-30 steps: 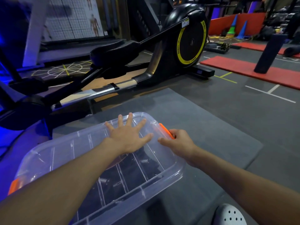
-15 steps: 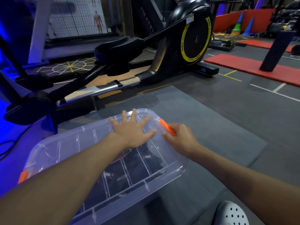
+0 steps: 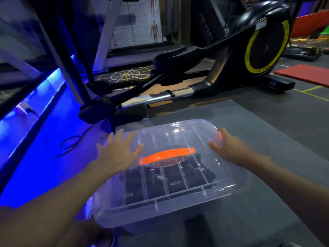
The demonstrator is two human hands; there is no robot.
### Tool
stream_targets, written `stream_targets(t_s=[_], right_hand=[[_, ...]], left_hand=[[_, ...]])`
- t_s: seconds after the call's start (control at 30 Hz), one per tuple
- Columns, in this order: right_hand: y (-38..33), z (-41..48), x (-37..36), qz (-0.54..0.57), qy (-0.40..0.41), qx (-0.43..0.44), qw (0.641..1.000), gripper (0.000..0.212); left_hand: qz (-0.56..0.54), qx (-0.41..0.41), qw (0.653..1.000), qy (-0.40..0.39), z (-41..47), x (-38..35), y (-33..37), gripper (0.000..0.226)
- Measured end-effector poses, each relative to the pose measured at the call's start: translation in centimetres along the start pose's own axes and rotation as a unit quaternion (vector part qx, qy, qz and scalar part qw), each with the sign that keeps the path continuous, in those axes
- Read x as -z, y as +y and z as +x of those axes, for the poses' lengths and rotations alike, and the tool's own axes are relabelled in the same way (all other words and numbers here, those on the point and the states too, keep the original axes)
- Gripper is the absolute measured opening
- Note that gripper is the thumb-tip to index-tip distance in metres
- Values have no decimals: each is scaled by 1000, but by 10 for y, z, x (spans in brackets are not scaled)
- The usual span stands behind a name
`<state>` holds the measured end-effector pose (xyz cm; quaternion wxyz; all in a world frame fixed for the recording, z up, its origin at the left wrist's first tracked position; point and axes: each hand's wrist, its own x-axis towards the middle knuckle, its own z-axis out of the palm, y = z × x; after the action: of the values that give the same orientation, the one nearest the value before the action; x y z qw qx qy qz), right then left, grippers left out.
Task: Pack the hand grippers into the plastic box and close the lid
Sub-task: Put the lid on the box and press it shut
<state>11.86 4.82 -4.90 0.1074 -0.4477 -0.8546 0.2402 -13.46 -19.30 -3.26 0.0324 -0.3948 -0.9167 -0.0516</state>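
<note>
You are pressing left hand [image 3: 119,154], grip spread flat, on the slick, likely bendy lid [image 3: 178,138]; right hand [image 3: 227,148] is clamping its latch end.

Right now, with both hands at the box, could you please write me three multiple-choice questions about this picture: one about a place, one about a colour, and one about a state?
1. Where are the hand grippers?
A) inside the plastic box, under the lid
B) on top of the lid
C) nowhere in view

2. What colour is the lid's handle?
A) green
B) white
C) orange

3. How is the left hand?
A) open, fingers spread
B) a closed fist
C) pinching the handle

Answers: 1 A, their dark shapes show through the clear lid; 2 C, the strip across the lid's middle is bright orange; 3 A, straight fingers fan out at the lid's left end.
</note>
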Motion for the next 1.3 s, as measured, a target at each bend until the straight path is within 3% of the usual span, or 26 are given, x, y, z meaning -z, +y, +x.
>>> stream_targets(t_s=[0.2,0.33,0.5,0.7,0.9,1.13,1.3], right_hand=[[-5,-9,9,17,-16,12,1000,73],[-6,-16,11,1,-23,11,1000,84],[-3,-17,13,18,-18,5,1000,93],[2,-13,14,41,14,-43,998,91],[7,7,17,47,41,-66,996,88],[24,40,29,51,76,-99,991,88],[40,65,37,46,85,-120,988,91]], left_hand=[[-97,108,987,-72,-43,-9,-47,81],[-183,91,976,-71,-50,-12,-44,98],[-171,78,979,-83,-36,-10,-42,100],[-177,37,980,-84,4,-5,-37,131],[-184,10,980,-74,53,-14,-34,120],[-172,-39,983,-58,106,-19,3,92],[-152,-61,984,-70,135,-21,26,93]])
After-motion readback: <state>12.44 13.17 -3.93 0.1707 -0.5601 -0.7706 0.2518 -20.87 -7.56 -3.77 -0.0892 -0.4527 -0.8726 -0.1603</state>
